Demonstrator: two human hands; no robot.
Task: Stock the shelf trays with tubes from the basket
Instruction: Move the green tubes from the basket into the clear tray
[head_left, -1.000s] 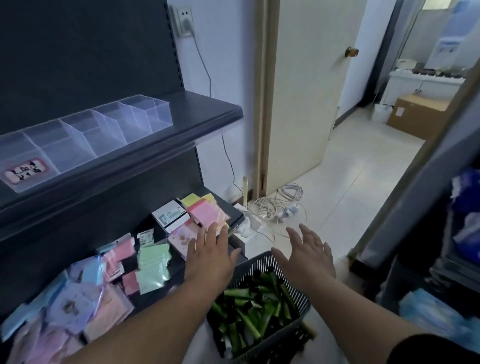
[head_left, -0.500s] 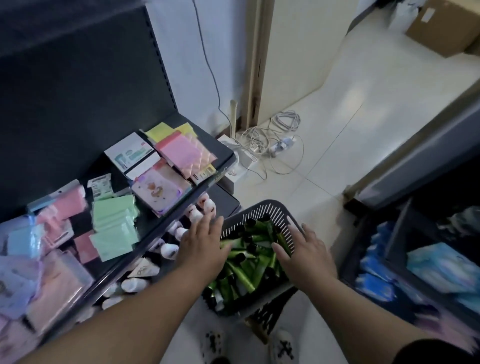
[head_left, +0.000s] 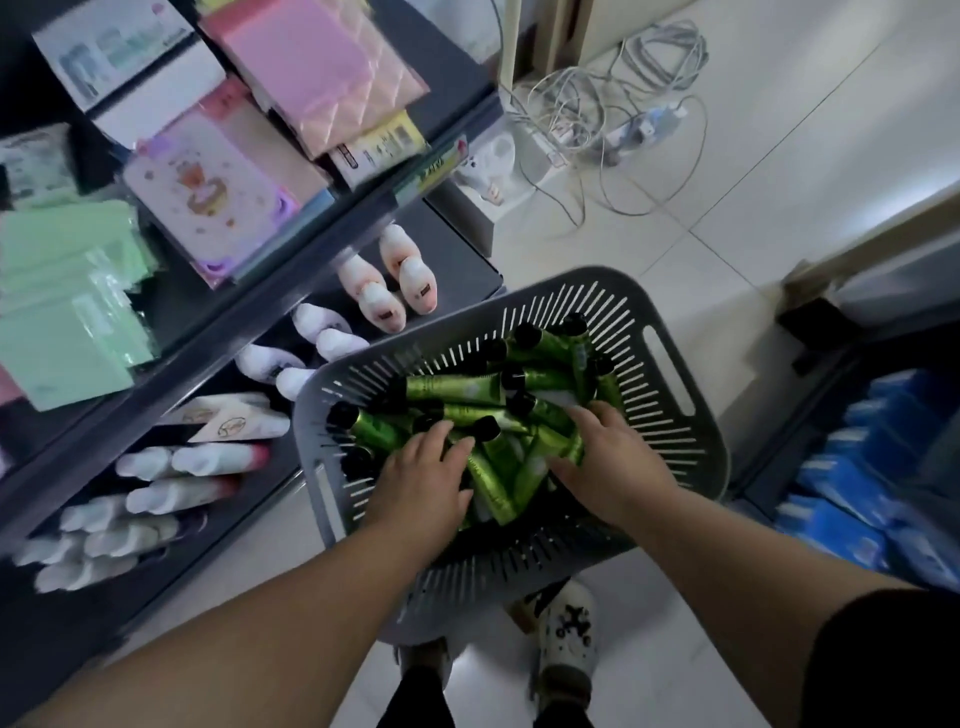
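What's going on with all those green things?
A person has both hands in a grey basket full of green tubes with black caps. The left hand lies on top of the pile; the right hand digs its fingers in among them, but whether it grips one is unclear. Beside it, a lower shelf holds white bottles.

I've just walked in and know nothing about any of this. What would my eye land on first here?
First, the grey slotted basket in the middle, heaped with bright green tubes with black caps, with the left hand and right hand both down in the pile. Next, the dark shelves on the left: pink packets and green packets above, white bottles lying below.
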